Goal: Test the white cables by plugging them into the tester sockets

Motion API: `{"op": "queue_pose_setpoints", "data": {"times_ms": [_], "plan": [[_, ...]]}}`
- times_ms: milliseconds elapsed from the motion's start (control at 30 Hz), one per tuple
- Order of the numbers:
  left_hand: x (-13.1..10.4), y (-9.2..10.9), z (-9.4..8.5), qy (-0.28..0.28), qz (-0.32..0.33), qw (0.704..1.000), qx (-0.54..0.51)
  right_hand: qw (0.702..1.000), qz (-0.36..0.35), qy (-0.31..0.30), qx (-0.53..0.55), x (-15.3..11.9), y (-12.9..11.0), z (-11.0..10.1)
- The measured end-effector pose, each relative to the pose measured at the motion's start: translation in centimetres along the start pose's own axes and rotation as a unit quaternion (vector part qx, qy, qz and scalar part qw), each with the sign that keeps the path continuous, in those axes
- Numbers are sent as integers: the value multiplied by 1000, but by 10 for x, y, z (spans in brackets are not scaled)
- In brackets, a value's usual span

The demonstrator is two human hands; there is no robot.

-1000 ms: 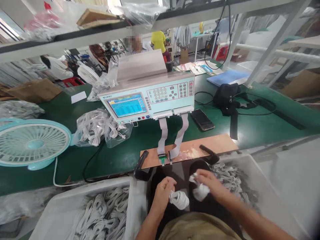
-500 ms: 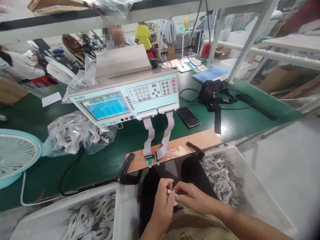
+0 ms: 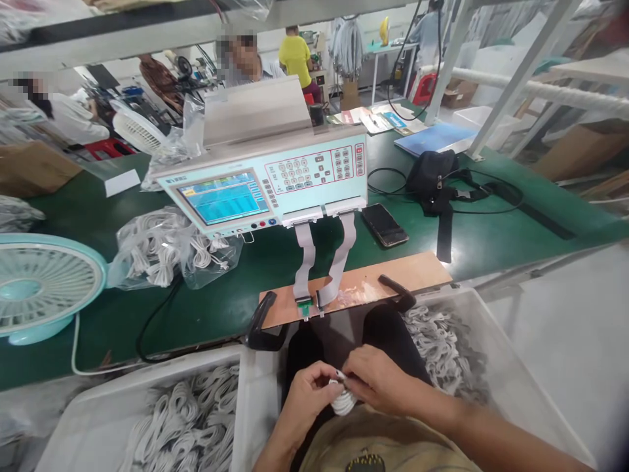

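In the head view, the coiled cable (image 3: 343, 401) sits over the lap, between two bins (image 3: 240, 406) of like cables, below the tester (image 3: 275, 177). It could slip and uncoil, I judge, since only fingertips hold it. The left hand (image 3: 307, 393) curls closed around the coil, while the right hand (image 3: 378, 383) pinches its plug end.

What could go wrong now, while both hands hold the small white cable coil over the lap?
The left hand and right hand pinch the cable coil above the gap between the two bins; it might slip and fall there. The phone lies near the grey ribbon cables, so an elbow could perhaps knock it.
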State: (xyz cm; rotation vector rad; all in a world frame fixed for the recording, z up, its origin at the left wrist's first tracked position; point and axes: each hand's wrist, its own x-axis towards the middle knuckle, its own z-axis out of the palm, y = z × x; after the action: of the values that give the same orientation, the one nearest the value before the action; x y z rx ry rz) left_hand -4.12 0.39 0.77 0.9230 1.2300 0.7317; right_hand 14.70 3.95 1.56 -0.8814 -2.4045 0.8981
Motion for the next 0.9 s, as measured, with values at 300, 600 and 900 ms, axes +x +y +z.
{"op": "queue_pose_setpoints", "data": {"times_ms": [300,600,900], "plan": [[-4,16,-2,67,159,951,257,991,-56,57,-112,18,4,11],[44,-3,-7,206,85,966,-133,904,205,170,335,60,19,19],[42,12,-4,200,37,939,-277,879,223,172,385,72,21,27]]}}
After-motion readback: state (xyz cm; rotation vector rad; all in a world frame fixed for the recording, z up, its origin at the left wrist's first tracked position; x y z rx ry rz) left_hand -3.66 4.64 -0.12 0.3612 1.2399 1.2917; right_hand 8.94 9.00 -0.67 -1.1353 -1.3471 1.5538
